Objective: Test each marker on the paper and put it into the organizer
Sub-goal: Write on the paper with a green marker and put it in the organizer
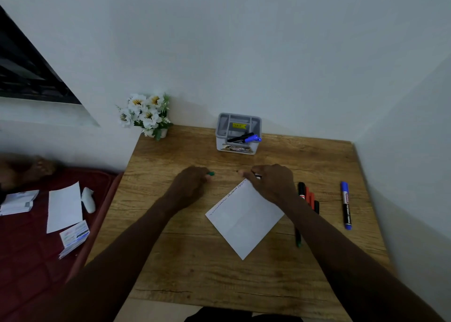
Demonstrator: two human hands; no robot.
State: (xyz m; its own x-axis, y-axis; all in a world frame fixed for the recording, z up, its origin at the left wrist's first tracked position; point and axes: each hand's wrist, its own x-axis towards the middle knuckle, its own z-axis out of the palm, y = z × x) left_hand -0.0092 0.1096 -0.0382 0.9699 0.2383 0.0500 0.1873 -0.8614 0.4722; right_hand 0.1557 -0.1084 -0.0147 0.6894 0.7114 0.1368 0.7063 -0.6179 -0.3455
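Here we are holding both hands over the bench (170, 260), just past the far corner of the paper (244, 221). Our left hand (191, 183) is curling its fingers round a green cap (211, 174), and the end of the cap is poking out toward the right. Our right hand (272, 183) is curling round a marker (258, 176). The hand is hiding most of it, so we are seeing only a small white and black bit. The two hands are sitting apart, with wood showing between them.

The paper is lying flat, turned like a diamond. Thin scribbles are running along its upper left edge.

The organizer (220, 144) is standing at the back of the bench, near the wall. A black marker (240, 137) and a blue marker (252, 139) are leaning in its front part.

More markers are lying on the bench to the right of the paper: a black-capped marker (302, 188), red markers (310, 197) just beside it, and a long blue marker (346, 205) further right, on its own. A green marker (298, 240) is peeking out from under our right arm.

White flowers (146, 115) are standing at the far left corner. A red bed (29, 260) with loose papers (64, 207) on it is lying to the left of the bench.
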